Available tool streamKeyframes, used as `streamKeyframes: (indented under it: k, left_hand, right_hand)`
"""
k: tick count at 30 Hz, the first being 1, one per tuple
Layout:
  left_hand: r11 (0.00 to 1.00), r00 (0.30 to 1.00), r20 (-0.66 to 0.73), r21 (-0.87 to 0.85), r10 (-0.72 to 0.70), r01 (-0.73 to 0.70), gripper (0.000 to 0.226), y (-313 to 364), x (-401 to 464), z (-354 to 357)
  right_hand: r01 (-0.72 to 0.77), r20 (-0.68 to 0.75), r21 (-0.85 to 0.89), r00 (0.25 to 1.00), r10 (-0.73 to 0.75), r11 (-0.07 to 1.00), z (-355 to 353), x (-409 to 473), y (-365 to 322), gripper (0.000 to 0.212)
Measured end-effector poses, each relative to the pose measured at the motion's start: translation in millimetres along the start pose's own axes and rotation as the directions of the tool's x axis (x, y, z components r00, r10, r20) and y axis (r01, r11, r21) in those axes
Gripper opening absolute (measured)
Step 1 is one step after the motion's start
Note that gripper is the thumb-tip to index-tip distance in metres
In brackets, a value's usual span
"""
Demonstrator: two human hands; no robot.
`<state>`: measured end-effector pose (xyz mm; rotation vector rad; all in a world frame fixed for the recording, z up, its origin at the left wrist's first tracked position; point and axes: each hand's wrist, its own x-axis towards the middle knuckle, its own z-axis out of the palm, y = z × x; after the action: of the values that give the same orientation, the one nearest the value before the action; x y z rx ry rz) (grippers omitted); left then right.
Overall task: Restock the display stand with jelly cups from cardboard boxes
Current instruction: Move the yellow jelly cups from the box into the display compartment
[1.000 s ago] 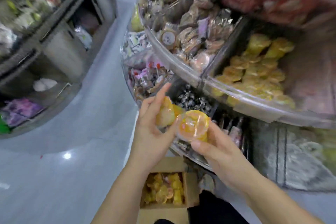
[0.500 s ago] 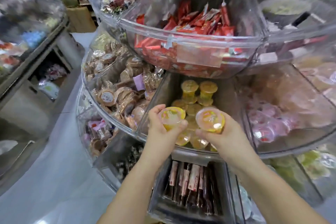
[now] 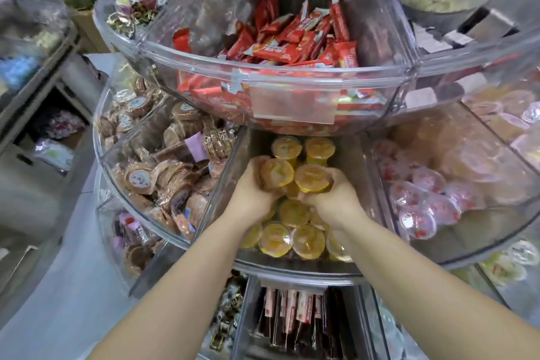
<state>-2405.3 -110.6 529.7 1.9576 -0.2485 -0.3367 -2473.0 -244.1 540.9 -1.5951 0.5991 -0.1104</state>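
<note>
Both hands reach into the middle compartment of the clear stand (image 3: pixel 292 267). The left hand (image 3: pixel 252 194) curls round one yellow cup (image 3: pixel 276 173); the right hand (image 3: pixel 336 199) curls round another cup (image 3: pixel 312 178). The two held cups touch side by side above the loose cups (image 3: pixel 295 231) heaped in that compartment, and two more cups (image 3: pixel 302 147) stand upright behind them.

The upper tier hangs over the back of the compartment; its bin holds red bars (image 3: pixel 295 38), with a blank tag (image 3: pixel 295 104) on the front wall. Left of the cups, past a clear divider, lie brown wrapped cakes (image 3: pixel 163 166). To the right are cups with red pieces (image 3: pixel 420 202). Below, dark sticks (image 3: pixel 295 321) stand in a lower bin.

A pale floor (image 3: pixel 73 286) runs along the left, beside a blurred grey shelf (image 3: pixel 26 73).

The fingertips are hidden behind the held cups. A grey bowl (image 3: pixel 441 0) at upper right is blurred, its contents unclear.
</note>
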Motion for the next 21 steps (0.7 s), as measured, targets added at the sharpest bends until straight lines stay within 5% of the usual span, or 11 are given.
streamKeyframes:
  k: [5,10,21]
  left_hand:
    - [0.988,0.994,-0.033,0.11,-0.107,0.11,0.068,-3,7,6]
    - [0.99,0.992,-0.094,0.106,-0.084,0.094,0.056,-2,15,11]
    - [0.984,0.984,-0.137,0.122,-0.11,0.127,0.054,-1,15,15]
  right_hand:
    - [0.008,0.002,-0.068,1.0,-0.008,0.998,3,9,8,0.042]
    - [0.032,0.027,-0.176,0.999,-0.028,0.984,0,21,0,0.041]
    - [0.004,-0.013,-0.141,1.0,-0.006,0.99,10,24,8,0.042]
